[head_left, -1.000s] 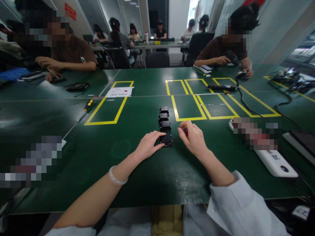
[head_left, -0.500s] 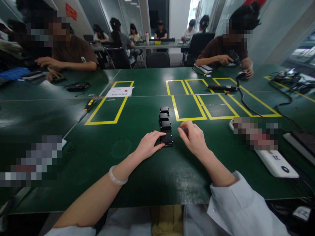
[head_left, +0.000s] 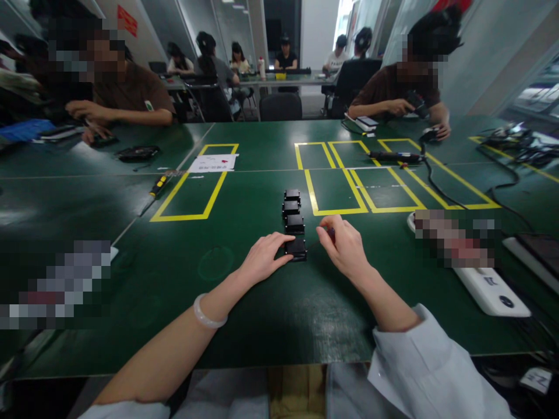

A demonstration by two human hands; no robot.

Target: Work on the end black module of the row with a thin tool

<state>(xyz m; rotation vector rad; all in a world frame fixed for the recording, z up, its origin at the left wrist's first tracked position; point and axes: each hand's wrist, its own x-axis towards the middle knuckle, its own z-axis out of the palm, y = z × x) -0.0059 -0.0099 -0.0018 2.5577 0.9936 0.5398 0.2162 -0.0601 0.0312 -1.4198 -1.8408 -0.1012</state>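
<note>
1. While the left hand [head_left: 262, 258] held the nearest black box [head_left: 296, 248] by its left side, the box lay flat on the green worktop [head_left: 262, 331]. Its thumb and fingers were a little bit apart, with the edge of the box between them.
2. The right hand [head_left: 345, 247] was curled up small around a little tool [head_left: 332, 233] with a dark handle. The tool's thin end pointed at the right side of the box, but I cannot tell if it touched.
3. Three more black boxes [head_left: 294, 223] stood in a line just behind the first one.
4. A pale bracelet [head_left: 209, 314] was around the left wrist.
5. A white paper [head_left: 213, 163] lay across a yellow tape shape, farther off to the left.
6. A yellow and black tool [head_left: 159, 185] lay near that tape.
7. Two people in brown tops sat across the worktop.
</note>
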